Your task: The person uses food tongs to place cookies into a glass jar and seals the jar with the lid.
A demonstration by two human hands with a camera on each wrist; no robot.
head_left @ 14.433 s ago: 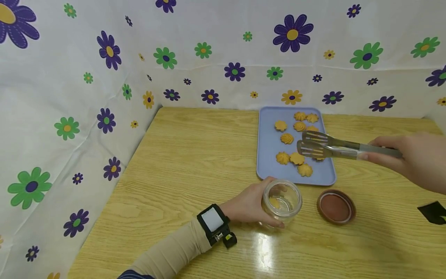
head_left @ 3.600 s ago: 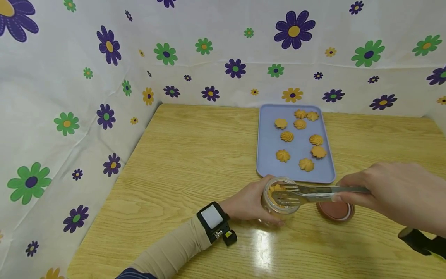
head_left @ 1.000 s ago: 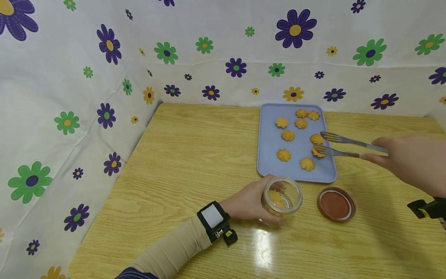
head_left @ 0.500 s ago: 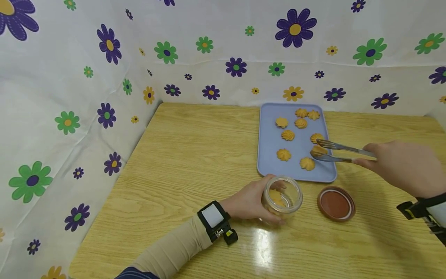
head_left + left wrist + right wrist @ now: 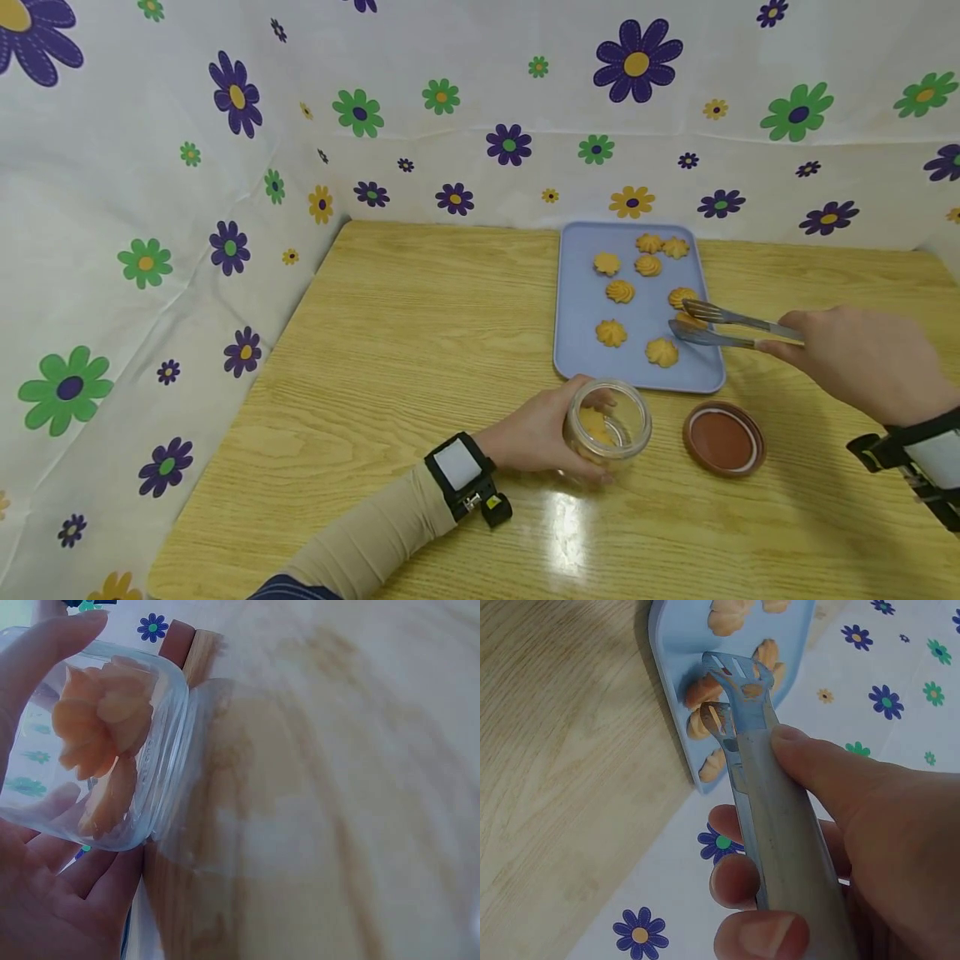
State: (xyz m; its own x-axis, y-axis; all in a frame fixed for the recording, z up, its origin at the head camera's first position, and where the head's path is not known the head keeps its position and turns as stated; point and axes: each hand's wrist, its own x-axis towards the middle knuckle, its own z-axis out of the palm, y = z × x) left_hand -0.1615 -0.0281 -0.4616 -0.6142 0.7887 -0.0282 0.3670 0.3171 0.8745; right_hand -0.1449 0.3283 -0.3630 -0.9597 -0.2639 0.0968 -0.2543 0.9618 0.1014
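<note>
My left hand point(image 5: 528, 432) grips a clear glass jar point(image 5: 630, 454) that stands uncovered on the table. Several golden piped butter cookies point(image 5: 105, 712) lie at its bottom, as the left wrist view shows. In my right hand point(image 5: 870, 362) is a pair of metal tongs point(image 5: 780, 817), thumb on one side and fingers curled on the other. The slotted tips reach over the right edge of a blue tray point(image 5: 579, 321), on either side of a cookie point(image 5: 690, 319) partly hidden by them. Whether both tips press on that cookie, I cannot tell.
More cookies point(image 5: 619, 291) are spread over the tray. A round brown lid point(image 5: 722, 440) lies upturned on the wooden table point(image 5: 420, 317), right of the jar and in front of the tray. Flower-printed cloth point(image 5: 465, 108) stands behind and at the left.
Cookies have gone from the tray's front and into the jar. Over the last second the tongs have come down and left, their tips closing in around a cookie. The left hand stays put.
</note>
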